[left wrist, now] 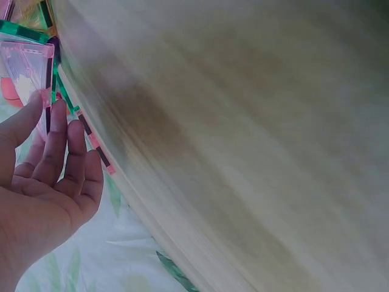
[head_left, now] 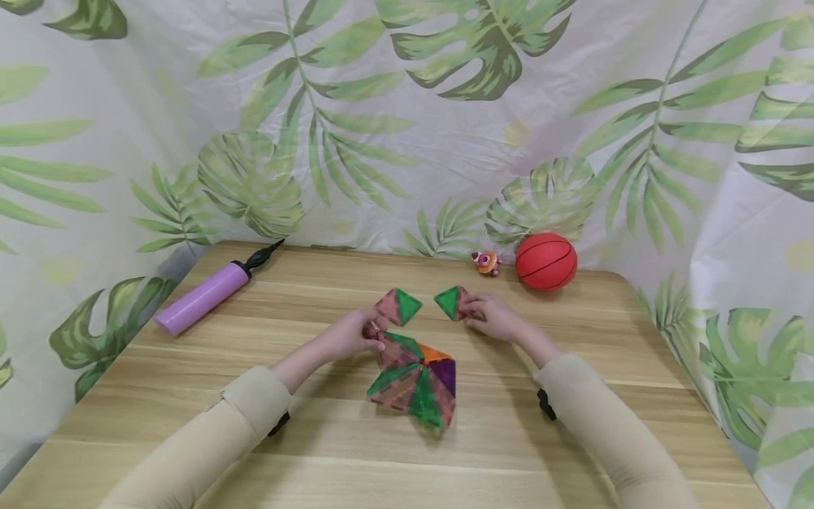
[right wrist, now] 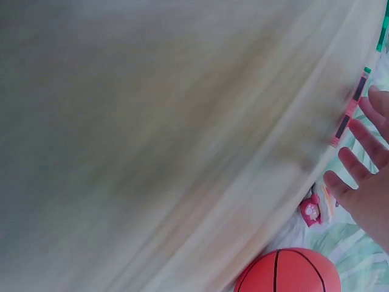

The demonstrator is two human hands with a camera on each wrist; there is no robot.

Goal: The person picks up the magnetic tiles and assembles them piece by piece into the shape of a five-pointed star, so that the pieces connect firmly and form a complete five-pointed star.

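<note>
My left hand (head_left: 356,334) pinches a translucent pink triangular magnetic tile (left wrist: 27,67) between thumb and fingers. That tile belongs to a joined cluster of magnetic tiles (head_left: 407,396) in pink, green, orange and purple, fanned around one central point. Just beyond the left hand lies a flat pink-and-green tile pair (head_left: 398,307). To its right is a second pink-and-green pair (head_left: 448,302), with the fingertips of my right hand (head_left: 494,317) at its pink edge. The right wrist view shows the right hand's fingers spread and loosely bent beside this pink tile (right wrist: 351,109).
A red ball (head_left: 545,261) and a small colourful figurine (head_left: 487,263) sit at the table's back right. On the left lies a purple hand pump (head_left: 203,298) with a black nozzle. A leaf-printed cloth (head_left: 356,141) hangs behind the wooden table (head_left: 509,438).
</note>
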